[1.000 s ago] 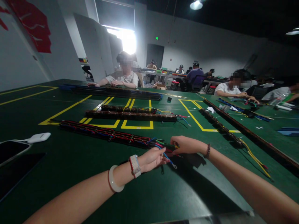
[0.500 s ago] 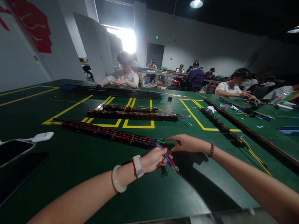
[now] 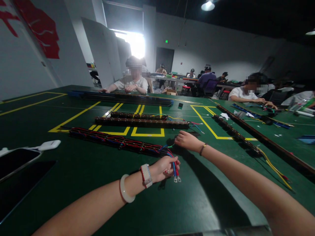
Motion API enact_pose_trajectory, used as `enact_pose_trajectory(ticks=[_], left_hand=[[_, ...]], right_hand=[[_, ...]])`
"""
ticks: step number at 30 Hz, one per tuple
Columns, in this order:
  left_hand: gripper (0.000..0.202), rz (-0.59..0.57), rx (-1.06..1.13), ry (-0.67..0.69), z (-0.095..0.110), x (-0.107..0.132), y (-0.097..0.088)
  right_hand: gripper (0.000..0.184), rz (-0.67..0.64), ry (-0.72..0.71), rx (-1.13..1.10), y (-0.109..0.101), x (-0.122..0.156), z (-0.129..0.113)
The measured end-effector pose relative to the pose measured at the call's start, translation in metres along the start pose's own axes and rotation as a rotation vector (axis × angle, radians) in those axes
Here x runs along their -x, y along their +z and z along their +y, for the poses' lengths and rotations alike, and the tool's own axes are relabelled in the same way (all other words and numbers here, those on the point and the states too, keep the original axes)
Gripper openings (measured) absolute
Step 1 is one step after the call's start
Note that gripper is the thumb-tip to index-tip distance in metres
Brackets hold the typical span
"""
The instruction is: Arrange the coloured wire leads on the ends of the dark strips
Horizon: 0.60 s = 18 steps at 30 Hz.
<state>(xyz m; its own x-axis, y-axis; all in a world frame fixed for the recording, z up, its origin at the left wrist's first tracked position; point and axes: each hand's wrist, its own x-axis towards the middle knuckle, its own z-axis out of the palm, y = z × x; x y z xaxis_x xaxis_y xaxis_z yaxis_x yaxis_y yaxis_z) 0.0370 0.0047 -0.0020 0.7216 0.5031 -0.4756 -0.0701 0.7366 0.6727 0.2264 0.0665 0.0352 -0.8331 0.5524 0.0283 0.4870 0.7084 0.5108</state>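
A long black wiring bar (image 3: 113, 140), strung with red and blue wires, lies slantwise on the green table. Thick red and blue cables (image 3: 175, 172) with metal ring terminals come out of its right end. My left hand (image 3: 164, 167) is closed around these cables, the ring ends sticking out below the fingers. Just beyond, my right hand (image 3: 186, 141) pinches the tip of a thin green wire (image 3: 170, 147) from the same end; the fingers partly hide the tip.
Two similar dark bars, one the nearer bar (image 3: 142, 122), lie behind. More long bars (image 3: 236, 134) with yellow cables lie at right. A phone (image 3: 18, 160) with a white attachment is at left. Co-workers, one a seated person (image 3: 134, 80), sit across the table.
My right hand has gone from spread fingers to a pinch on the green wire, a little farther up. The cable ends in my left hand have swung slightly left.
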Motion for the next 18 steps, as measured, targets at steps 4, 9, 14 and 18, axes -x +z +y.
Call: enact_pose_trajectory(ticks=[4, 9, 14, 18], left_hand=[[0.029, -0.046, 0.048, 0.041, -0.001, -0.001, 0.001], [0.026, -0.060, 0.067, 0.089, -0.002, 0.000, 0.002], [0.025, -0.077, 0.087, 0.095, -0.002, -0.001, 0.002], [0.026, -0.067, 0.120, 0.085, -0.004, -0.003, 0.002]], right_hand=[[0.022, 0.014, 0.017, 0.009, 0.006, 0.001, -0.001], [0.022, 0.125, 0.128, -0.086, 0.006, 0.030, -0.008], [0.028, 0.291, 0.209, -0.284, -0.004, 0.060, -0.037], [0.032, 0.387, 0.152, -0.468, -0.016, 0.069, -0.064]])
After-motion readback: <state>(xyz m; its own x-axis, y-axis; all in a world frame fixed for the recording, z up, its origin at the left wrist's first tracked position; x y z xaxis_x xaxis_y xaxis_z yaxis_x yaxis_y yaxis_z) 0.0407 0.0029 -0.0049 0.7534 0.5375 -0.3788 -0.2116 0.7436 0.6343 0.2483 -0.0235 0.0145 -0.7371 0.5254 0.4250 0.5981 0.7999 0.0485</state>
